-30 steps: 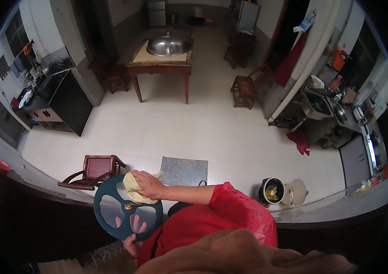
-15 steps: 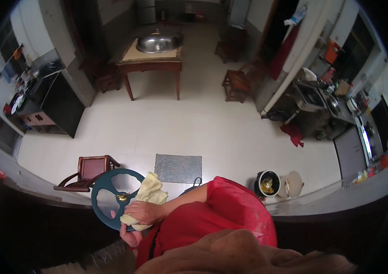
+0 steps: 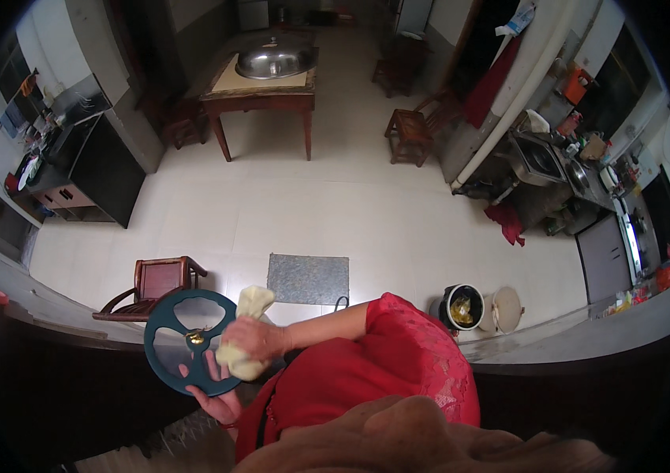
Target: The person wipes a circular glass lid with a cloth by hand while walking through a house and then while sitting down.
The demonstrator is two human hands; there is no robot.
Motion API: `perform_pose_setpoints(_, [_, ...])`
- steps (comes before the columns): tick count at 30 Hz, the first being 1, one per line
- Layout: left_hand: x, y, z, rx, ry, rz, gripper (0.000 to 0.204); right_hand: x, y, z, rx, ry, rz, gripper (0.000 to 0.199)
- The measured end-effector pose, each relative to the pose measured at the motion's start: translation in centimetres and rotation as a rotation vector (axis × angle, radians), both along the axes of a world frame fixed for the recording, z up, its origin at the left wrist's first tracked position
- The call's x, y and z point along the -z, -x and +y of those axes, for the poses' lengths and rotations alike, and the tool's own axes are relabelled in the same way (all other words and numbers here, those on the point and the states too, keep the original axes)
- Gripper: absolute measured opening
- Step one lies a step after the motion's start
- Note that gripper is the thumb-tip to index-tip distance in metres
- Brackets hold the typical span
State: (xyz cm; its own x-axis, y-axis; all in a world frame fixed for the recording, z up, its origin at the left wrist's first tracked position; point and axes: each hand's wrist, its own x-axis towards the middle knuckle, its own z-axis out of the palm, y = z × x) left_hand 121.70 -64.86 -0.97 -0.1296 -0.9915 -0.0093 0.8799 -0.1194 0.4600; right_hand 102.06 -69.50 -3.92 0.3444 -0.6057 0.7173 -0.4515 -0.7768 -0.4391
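Note:
My left hand grips a dark teal round disc from below, by its lower right rim. The disc has several cut-outs and a small brass piece at its centre. My right hand is closed on a bunched pale yellow cloth and presses it against the disc's right rim. My red sleeve runs from that hand back to my body.
Below the dark ledge lies a tiled floor with a wooden armchair, a grey mat and a bucket with its lid beside it. Farther off stand a wooden table bearing a metal basin, and a stool.
My right hand has slid the cloth from the disc's upper edge down along its right side. The disc has shifted slightly in my left hand.

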Motion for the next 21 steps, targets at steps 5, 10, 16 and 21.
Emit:
perform_pose_setpoints(5, [-1.3,0.1,0.6,-0.022,-0.042,0.077,0.057,0.5,1.8,-5.5,0.449,-0.618,-0.470,0.043])
perform_pose_setpoints(10, [-3.0,0.8,2.0,-0.058,0.032,-0.285,0.059,-1.7,2.0,-8.4,0.157,-0.869,-0.738,0.033])
perform_pose_setpoints(16, [-6.4,-0.5,2.4,-0.001,0.072,-0.696,0.067,-4.5,2.6,-11.2,-0.325,-1.217,-1.043,0.027])
perform_pose_setpoints(21, [-6.6,-1.6,3.0,0.038,-0.040,-0.885,0.064,-7.3,1.9,-12.3,-0.228,-0.894,-0.539,0.028])
